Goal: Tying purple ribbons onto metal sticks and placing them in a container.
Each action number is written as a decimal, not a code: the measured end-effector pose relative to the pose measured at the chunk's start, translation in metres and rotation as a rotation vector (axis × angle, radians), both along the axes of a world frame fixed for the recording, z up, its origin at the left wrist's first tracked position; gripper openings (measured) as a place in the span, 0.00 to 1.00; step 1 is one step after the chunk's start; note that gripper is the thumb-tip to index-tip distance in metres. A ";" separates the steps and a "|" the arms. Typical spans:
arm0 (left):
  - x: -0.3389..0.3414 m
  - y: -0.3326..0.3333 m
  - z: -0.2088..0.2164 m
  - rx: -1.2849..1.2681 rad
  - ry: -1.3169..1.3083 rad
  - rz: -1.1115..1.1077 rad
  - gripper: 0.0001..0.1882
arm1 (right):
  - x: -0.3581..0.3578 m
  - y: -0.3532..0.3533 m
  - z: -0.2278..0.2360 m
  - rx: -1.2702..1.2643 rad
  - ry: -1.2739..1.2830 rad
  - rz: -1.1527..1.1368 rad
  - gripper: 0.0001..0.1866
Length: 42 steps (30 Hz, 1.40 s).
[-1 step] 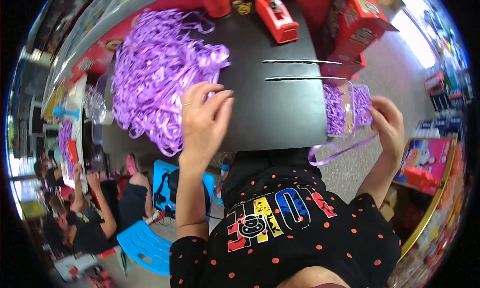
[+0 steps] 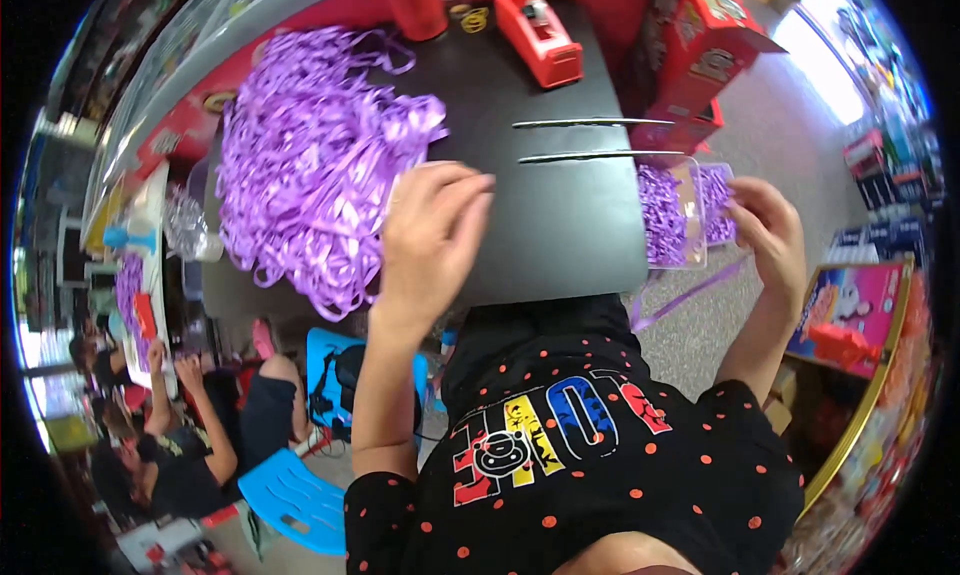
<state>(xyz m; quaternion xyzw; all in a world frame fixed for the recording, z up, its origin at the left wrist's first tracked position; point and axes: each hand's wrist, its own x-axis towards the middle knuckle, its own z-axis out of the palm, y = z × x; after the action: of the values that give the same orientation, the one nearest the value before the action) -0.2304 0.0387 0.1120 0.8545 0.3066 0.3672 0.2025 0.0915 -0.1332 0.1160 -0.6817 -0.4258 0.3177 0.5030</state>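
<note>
My left hand [image 2: 432, 230] hovers over the dark table beside a big loose heap of purple ribbon [image 2: 310, 165]. Its fingers are half bent, with a gap between thumb and forefinger and nothing visible in it. Off the table's right edge, my right hand [image 2: 772, 230] has its fingers curled at a clear plastic box [image 2: 705, 260] filled with small purple ribbon pieces [image 2: 662, 215]. A strip of purple ribbon [image 2: 690, 300] hangs from that hand toward my lap; the fingers hide its upper end. Two thin metal rods [image 2: 592, 124] lie parallel across the table's right side.
A red tape dispenser [image 2: 540, 40] and a red cup [image 2: 415, 5] stand at the far side of the table [image 2: 560, 225]. Red cartons [image 2: 700, 50] are stacked at the far right. A blue stool [image 2: 295, 500] and people seated at another table are at left.
My left hand has moved right, away from the ribbon heap. My right hand is slightly higher by the box, and the hanging strip has straightened. The table's things shift slightly left in view.
</note>
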 end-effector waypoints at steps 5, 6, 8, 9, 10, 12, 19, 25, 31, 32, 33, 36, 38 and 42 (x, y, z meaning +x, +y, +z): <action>0.129 -0.007 0.012 -0.602 -0.310 -0.597 0.18 | 0.009 0.042 0.026 -0.001 -0.082 0.221 0.15; 0.156 -0.003 0.005 -0.772 -0.370 -0.722 0.19 | 0.013 0.045 0.028 0.002 -0.088 0.200 0.15; 0.195 0.007 -0.005 -0.965 -0.278 -0.828 0.19 | 0.024 0.052 0.022 0.098 0.022 0.234 0.15; 0.209 0.011 -0.009 -0.952 -0.238 -0.851 0.17 | 0.029 0.054 0.020 0.140 0.071 0.251 0.15; 0.219 0.015 -0.014 -0.955 -0.229 -0.862 0.17 | 0.038 0.055 0.017 0.141 0.072 0.237 0.15; 0.234 0.022 -0.023 -1.013 -0.030 -0.844 0.18 | 0.055 0.054 0.010 0.131 -0.080 0.202 0.15; 0.272 0.058 -0.041 -0.987 -0.040 -0.781 0.08 | 0.096 0.059 -0.026 -0.010 0.062 0.101 0.16; 0.291 0.086 -0.048 -0.785 0.201 -0.733 0.08 | 0.111 0.062 -0.073 -0.231 0.208 0.086 0.21; 0.300 0.104 -0.044 -0.604 0.029 -0.786 0.09 | 0.111 0.061 -0.108 -0.089 0.379 0.063 0.17; 0.302 0.105 -0.041 -0.559 -0.011 -0.790 0.09 | 0.111 0.061 -0.110 -0.019 0.424 0.048 0.17; 0.304 0.103 -0.037 -0.661 -0.064 -0.788 0.08 | 0.113 0.062 -0.111 0.058 0.456 -0.007 0.16; 0.304 0.098 -0.031 -0.761 -0.165 -0.766 0.08 | 0.112 0.064 -0.105 0.204 0.450 -0.105 0.16; 0.299 0.107 -0.040 -0.681 -0.114 -0.707 0.08 | 0.103 0.074 -0.105 0.225 0.505 -0.143 0.16; 0.272 0.124 -0.059 -0.455 0.039 -0.510 0.09 | 0.087 0.089 -0.123 0.117 0.595 0.016 0.18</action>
<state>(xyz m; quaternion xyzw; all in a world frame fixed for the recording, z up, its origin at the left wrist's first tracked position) 0.0420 0.1630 0.0531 0.8435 0.1610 0.2104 0.4672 0.1784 -0.0437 -0.0066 -0.5251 -0.2826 0.4823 0.6417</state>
